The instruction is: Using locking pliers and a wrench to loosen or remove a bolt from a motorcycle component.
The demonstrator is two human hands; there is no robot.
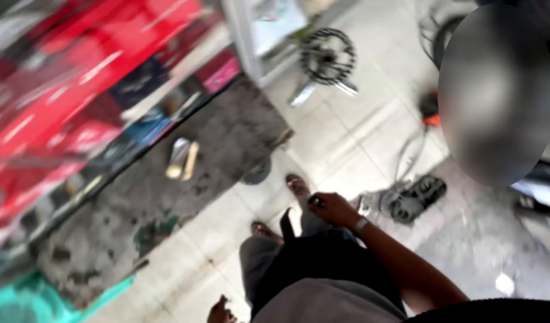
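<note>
The picture is blurred by motion. My right hand [333,209], with a watch on its wrist, hangs in front of my thigh with the fingers curled; a small dark spot shows at the fingertips, but the blur hides whether it is a held thing. Only the top of my left hand [220,311] shows at the bottom edge, beside my grey trouser leg. My feet in sandals [297,184] stand on pale floor tiles.
A bicycle crank with chainring [327,57] lies on the tiles ahead. A black pedal part with a cable [417,194] lies to the right. A dark dirty mat [167,179] and red shelves [59,101] are to the left. Another person stands at the right.
</note>
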